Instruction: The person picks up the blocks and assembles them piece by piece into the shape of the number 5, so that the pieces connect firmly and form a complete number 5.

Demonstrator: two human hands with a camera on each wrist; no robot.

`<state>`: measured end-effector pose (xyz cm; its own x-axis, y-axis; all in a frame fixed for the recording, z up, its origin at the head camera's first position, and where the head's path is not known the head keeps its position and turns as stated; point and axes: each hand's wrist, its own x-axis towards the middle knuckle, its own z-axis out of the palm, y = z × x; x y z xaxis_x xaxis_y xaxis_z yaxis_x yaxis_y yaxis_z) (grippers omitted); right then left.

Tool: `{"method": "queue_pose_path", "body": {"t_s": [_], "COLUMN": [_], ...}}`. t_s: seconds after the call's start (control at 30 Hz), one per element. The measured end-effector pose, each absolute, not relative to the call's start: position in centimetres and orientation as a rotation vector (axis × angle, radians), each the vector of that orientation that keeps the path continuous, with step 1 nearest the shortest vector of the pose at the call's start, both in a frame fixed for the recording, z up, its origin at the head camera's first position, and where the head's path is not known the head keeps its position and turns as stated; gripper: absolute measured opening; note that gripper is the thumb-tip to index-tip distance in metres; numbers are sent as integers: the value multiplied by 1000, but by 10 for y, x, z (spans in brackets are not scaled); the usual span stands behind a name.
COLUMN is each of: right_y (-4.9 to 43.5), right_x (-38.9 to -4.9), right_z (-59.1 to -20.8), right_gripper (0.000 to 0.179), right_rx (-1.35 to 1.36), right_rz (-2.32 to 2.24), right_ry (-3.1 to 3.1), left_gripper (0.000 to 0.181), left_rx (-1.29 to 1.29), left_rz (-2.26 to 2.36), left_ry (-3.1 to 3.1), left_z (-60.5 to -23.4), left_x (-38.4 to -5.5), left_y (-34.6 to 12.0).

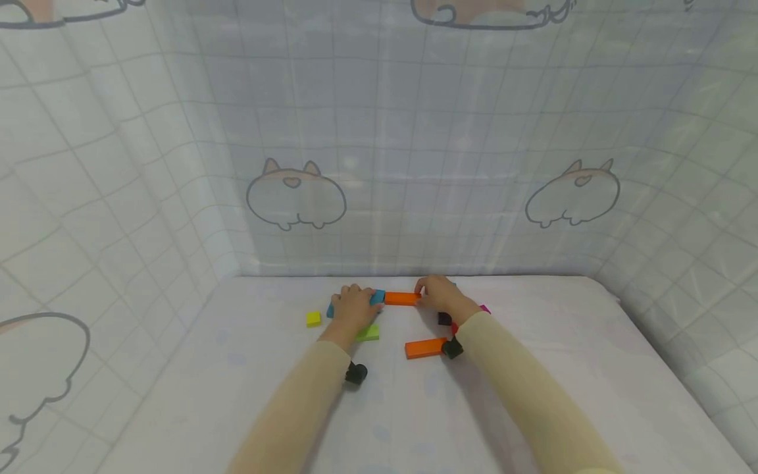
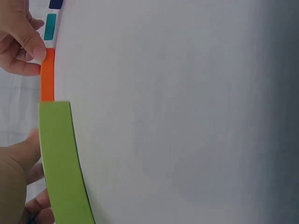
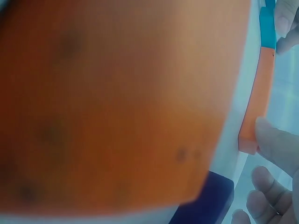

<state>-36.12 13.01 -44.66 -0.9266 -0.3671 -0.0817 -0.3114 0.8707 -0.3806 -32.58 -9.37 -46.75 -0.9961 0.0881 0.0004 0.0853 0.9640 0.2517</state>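
Observation:
My left hand (image 1: 354, 307) holds a blue block (image 1: 377, 297) at the back of the table, thumb on the near side and forefinger on the far side. End to end with it lies an orange block (image 1: 401, 299), and my right hand (image 1: 438, 293) pinches that block's right end between thumb and fingers. In the right wrist view the thumb (image 3: 268, 137) presses the orange block's side near its end, the other fingers curled below. A green block (image 2: 63, 158) hides part of my left hand in the left wrist view.
A yellow block (image 1: 313, 319) lies left of my left hand. Closer in is a second orange block (image 1: 425, 348). By my right forearm are a dark block (image 1: 444, 318) and a magenta piece (image 1: 485, 308). A patterned cloth wall (image 1: 379, 197) rises behind the table.

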Motion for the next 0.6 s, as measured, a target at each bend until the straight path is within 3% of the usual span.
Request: {"method": "queue_pose_path", "body": {"t_s": [0.6], "right_y": [141], "right_x": [-363], "right_z": [-444], "right_gripper": [27], "right_rx": [-498], "right_rz": [-622], "right_ry": [2867], "left_gripper": [55], "left_rx": [191], "left_rz": [527], "left_ry": [3073], "left_z": [-461], "left_x": [-329], "left_y": [-106]}}
